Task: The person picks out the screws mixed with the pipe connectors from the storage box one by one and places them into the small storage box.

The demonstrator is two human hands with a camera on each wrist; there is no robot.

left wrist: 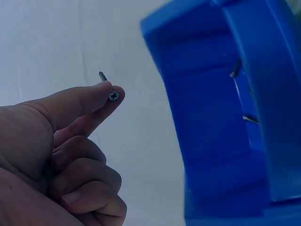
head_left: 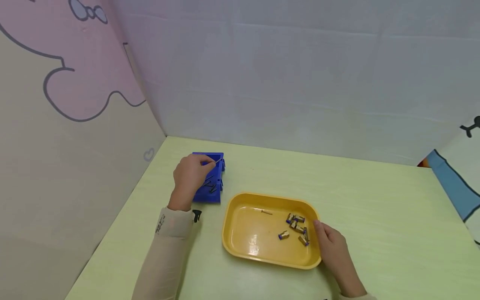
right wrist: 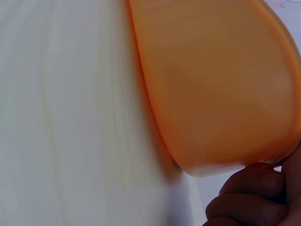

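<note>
My left hand (head_left: 187, 177) is above the blue bin (head_left: 207, 199), pinching a small screw (left wrist: 114, 95) between thumb and index finger. In the left wrist view the screw's cross-slotted head shows, and its other fingers are curled. Several dark screws (head_left: 213, 188) lie inside the bin. My right hand (head_left: 333, 246) grips the right rim of the yellow tray (head_left: 270, 262), thumb on the edge. In the tray are several brass fittings (head_left: 283, 235) with blue ends, mostly grouped on the right, and a lone screw (head_left: 266, 212) toward the back.
A small black clip-like piece (head_left: 196, 215) shows beside the left sleeve. The pale green tabletop (head_left: 360, 196) meets a light wall covering (head_left: 300, 83) behind, and a printed panel (head_left: 112, 141) stands along the left.
</note>
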